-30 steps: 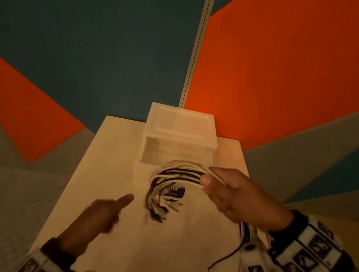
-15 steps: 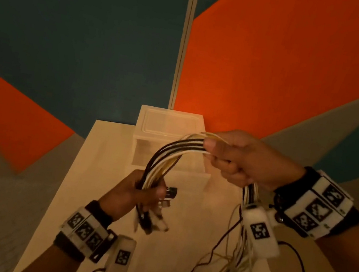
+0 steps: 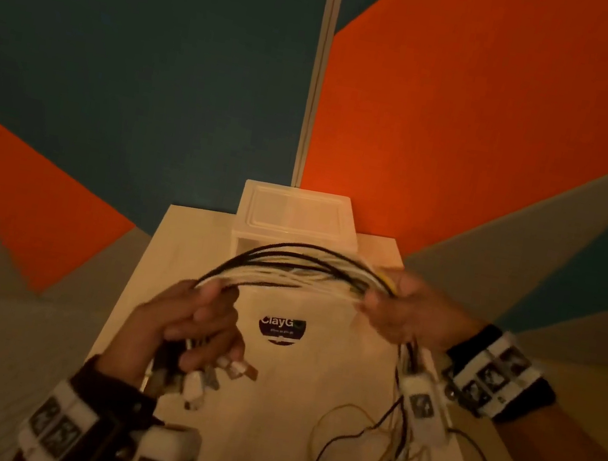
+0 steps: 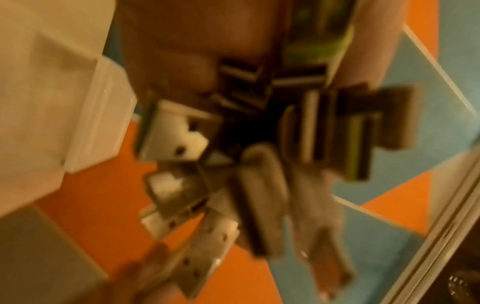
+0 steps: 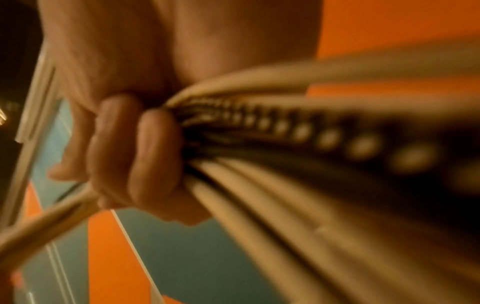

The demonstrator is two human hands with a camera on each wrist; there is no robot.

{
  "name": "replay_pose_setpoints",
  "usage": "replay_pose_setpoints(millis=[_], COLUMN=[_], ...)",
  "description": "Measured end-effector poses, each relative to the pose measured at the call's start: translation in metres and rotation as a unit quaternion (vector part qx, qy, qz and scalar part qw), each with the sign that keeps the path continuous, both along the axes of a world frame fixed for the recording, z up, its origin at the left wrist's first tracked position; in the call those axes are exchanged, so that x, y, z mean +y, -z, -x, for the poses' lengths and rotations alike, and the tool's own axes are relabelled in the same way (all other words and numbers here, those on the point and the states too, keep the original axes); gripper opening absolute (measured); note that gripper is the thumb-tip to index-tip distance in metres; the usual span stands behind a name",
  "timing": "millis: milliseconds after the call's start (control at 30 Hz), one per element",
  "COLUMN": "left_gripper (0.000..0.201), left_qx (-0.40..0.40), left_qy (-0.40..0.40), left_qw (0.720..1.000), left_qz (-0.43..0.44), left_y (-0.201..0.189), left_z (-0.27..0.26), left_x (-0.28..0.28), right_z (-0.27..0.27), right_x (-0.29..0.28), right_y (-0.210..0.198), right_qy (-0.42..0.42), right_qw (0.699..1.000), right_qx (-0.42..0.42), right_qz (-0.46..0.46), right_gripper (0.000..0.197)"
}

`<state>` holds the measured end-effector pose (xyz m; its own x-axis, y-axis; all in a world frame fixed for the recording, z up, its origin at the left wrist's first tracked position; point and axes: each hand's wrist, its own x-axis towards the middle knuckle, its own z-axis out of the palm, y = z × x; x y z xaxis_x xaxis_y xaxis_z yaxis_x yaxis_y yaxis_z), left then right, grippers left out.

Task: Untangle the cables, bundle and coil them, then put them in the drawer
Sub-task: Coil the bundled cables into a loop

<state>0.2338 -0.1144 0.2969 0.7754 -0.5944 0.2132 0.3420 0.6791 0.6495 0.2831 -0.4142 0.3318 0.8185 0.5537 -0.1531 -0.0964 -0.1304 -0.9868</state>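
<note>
Cables (image 3: 289, 274) arch crosswise before the drawer unit (image 3: 296, 221), both ends gripped. Left hand (image 3: 179, 326) clasps the plug ends; right hand (image 3: 405, 310) clasps the run, slack trailing below it.

We take the drawer box (image 3: 296, 221) as our mark: it sits on the table (image 3: 187, 251) at the far edge, against the wall. In front of it we hold the cables (image 3: 288, 271) arched above the table, our left hand (image 3: 183, 327) to the front left of the box, our right hand (image 3: 413, 311) to its front right. A round label (image 3: 280, 330) lies on the table before the box, under the arch. Loose cable ends (image 3: 369, 460) trail on the table below our right hand, nearer to us.
</note>
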Motion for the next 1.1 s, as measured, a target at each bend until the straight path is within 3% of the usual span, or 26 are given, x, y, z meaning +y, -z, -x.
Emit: replay_pose_setpoints(millis=[100, 167, 333, 367, 467, 500, 567, 633, 700, 800, 867, 967, 1033, 1100], left_gripper=[0.034, 0.035, 0.037, 0.036, 0.030, 0.030, 0.035, 0.041, 0.043, 0.039, 0.043, 0.046, 0.050, 0.057], left_qx=[0.025, 0.030, 0.039, 0.039, 0.061, 0.066, 0.067, 0.064, 0.037, -0.053, -0.119, -0.191, -0.245, -0.285], left_qy=[0.033, 0.036, -0.011, -0.034, -0.110, -0.135, -0.190, -0.255, -0.307, -0.337, -0.298, -0.249, -0.206, -0.163], left_qw=[0.997, 0.995, 0.987, 0.985, 0.974, 0.972, 0.970, 0.964, 0.947, 0.880, 0.844, 0.814, 0.784, 0.758], left_qz=[0.063, 0.088, 0.153, 0.162, 0.188, 0.183, 0.133, 0.046, -0.085, -0.329, -0.430, -0.489, -0.532, -0.563], left_y=[-0.018, -0.025, -0.048, -0.051, -0.052, -0.049, -0.041, -0.029, -0.016, 0.007, 0.022, 0.045, 0.059, 0.072], left_z=[-0.003, -0.009, -0.028, -0.033, -0.045, -0.048, -0.055, -0.061, -0.062, -0.050, -0.043, -0.038, -0.034, -0.028], left_x=[-0.005, -0.005, 0.025, 0.031, 0.040, 0.038, 0.028, 0.014, -0.001, -0.024, -0.038, -0.050, -0.055, -0.057], right_z=[0.015, 0.032, 0.083, 0.092, 0.112, 0.112, 0.112, 0.107, 0.102, 0.101, 0.097, 0.089, 0.079, 0.068], right_x=[0.015, 0.028, 0.045, 0.046, 0.050, 0.052, 0.052, 0.046, 0.044, 0.046, 0.047, 0.050, 0.053, 0.056], right_y=[0.052, 0.077, 0.115, 0.119, 0.121, 0.116, 0.108, 0.107, 0.102, 0.091, 0.085, 0.074, 0.062, 0.049], right_qy=[0.012, 0.037, 0.151, 0.175, 0.278, 0.283, 0.195, 0.083, 0.011, -0.067, -0.103, -0.145, -0.166, -0.179], right_qw=[0.995, 0.992, 0.986, 0.981, 0.949, 0.946, 0.943, 0.909, 0.890, 0.876, 0.868, 0.874, 0.885, 0.883], right_qx=[0.080, 0.091, 0.065, 0.055, 0.013, -0.004, -0.028, -0.040, -0.056, -0.103, -0.123, -0.157, -0.179, -0.197], right_qz=[-0.060, -0.077, 0.028, 0.062, 0.145, 0.161, 0.269, 0.406, 0.452, 0.466, 0.471, 0.437, 0.396, 0.387], right_gripper=[0.050, 0.056, 0.070, 0.066, 0.029, 0.031, 0.070, 0.118, 0.130, 0.118, 0.097, 0.039, 0.025, 0.024])
